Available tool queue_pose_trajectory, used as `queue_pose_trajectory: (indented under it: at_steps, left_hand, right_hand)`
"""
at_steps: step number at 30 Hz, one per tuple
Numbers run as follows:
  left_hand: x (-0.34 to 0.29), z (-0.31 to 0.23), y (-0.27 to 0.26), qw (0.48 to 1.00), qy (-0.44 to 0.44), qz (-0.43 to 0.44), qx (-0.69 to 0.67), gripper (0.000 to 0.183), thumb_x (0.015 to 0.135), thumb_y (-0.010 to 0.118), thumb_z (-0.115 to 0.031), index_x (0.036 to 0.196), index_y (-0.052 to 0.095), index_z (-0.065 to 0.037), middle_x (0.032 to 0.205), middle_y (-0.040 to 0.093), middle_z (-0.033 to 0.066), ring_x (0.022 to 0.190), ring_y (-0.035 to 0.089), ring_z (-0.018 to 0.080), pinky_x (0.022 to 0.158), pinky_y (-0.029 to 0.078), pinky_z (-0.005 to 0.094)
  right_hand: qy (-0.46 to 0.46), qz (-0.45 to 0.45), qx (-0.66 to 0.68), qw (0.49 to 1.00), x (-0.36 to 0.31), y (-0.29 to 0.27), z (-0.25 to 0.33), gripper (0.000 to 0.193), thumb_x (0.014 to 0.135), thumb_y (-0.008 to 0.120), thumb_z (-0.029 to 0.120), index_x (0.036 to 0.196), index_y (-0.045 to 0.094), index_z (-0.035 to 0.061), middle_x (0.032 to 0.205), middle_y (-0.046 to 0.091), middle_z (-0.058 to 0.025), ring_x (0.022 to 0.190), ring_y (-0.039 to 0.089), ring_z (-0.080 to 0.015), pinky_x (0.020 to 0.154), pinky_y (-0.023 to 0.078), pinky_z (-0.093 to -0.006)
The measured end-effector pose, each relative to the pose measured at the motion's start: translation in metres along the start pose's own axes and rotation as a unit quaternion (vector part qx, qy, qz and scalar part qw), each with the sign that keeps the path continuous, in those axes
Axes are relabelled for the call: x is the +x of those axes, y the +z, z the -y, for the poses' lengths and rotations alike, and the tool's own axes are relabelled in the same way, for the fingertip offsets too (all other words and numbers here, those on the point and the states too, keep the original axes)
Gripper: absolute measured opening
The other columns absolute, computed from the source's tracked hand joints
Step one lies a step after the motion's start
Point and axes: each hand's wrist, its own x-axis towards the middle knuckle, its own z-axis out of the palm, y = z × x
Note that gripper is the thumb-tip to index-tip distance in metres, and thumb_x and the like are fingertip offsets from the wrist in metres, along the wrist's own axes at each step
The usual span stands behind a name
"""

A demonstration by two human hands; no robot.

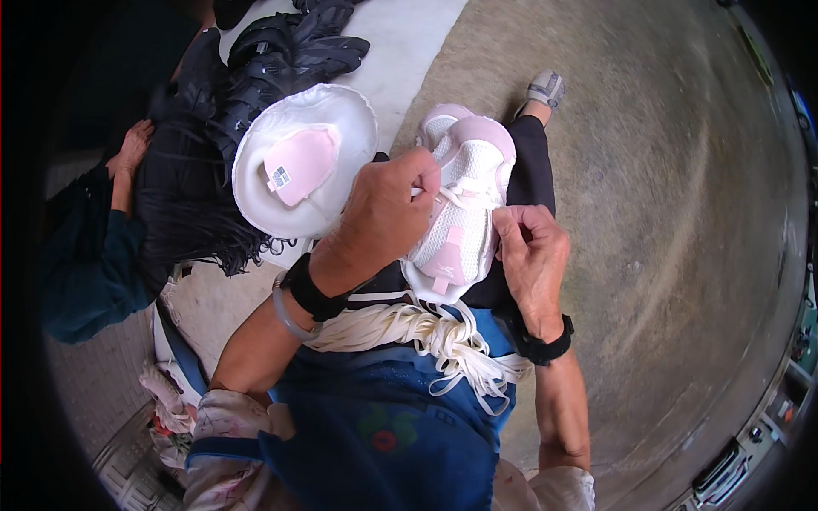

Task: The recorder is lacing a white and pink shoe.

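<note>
A white mesh and pink sneaker (456,209) rests over my lap, with white shoelace (467,194) across its upper part. My left hand (388,204) is closed in a fist at the shoe's left side, gripping the shoelace between thumb and fingers. At the shoe's right edge my right hand (535,255) pinches with thumb and forefinger; the lace there is mostly hidden by the fingers. A loose bundle of cream shoelaces (426,330) lies over my blue apron (375,417), just below the shoe.
Left of the shoe, a white bowl-like container (358,119) holds a pink piece (302,162) with a printed label. Black shoes (281,64) and hanging black laces (192,204) crowd a white table (409,51). A co-worker's hand (132,146) is at the far left.
</note>
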Motion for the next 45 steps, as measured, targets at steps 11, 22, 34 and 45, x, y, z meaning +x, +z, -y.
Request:
queue_pose_trajectory:
  at_steps: [11,22,34,45]
  left_hand:
    - [-0.004,0.015,0.007,0.995,-0.049,-0.034,-0.079,0.006,0.079,0.065,-0.001,0.081,0.059,-0.002,0.071,0.064,0.0126,0.065,0.066,0.0267,0.061,0.050,0.0338]
    - [-0.007,0.000,0.013,0.995,0.042,-0.021,0.086,0.014,0.079,0.070,-0.003,0.088,0.060,-0.003,0.076,0.064,0.0146,0.070,0.064,0.0357,0.063,0.050,0.0401]
    - [-0.038,-0.009,0.000,0.970,0.142,0.009,0.199,0.044,0.077,0.070,-0.006,0.118,0.057,0.002,0.113,0.060,0.0194,0.105,0.056,0.0370,0.088,0.047,0.0419]
    - [-0.041,0.002,0.017,0.988,0.091,-0.021,0.123,0.048,0.076,0.062,0.005,0.122,0.051,0.006,0.106,0.058,0.0220,0.102,0.058,0.0387,0.090,0.048,0.0443]
  right_hand:
    - [-0.219,0.008,-0.305,0.927,-0.018,-0.007,0.026,0.034,0.084,0.070,0.015,0.113,0.062,-0.0005,0.100,0.060,-0.0167,0.080,0.063,-0.0283,0.067,0.053,-0.0373]
    - [-0.127,0.063,-0.197,0.970,-0.021,-0.002,0.016,0.032,0.083,0.059,-0.005,0.113,0.055,0.0037,0.092,0.062,-0.0174,0.075,0.065,-0.0352,0.061,0.053,-0.0421]
    - [-0.343,0.045,-0.473,0.810,-0.005,0.002,0.041,0.013,0.071,0.062,0.011,0.079,0.064,0.0013,0.079,0.047,-0.0069,0.077,0.047,-0.0225,0.063,0.037,-0.0349]
    - [-0.443,0.101,-0.420,0.785,0.008,-0.001,0.026,0.020,0.084,0.062,0.008,0.102,0.062,-0.0026,0.115,0.053,-0.0119,0.116,0.049,-0.0273,0.105,0.035,-0.0527]
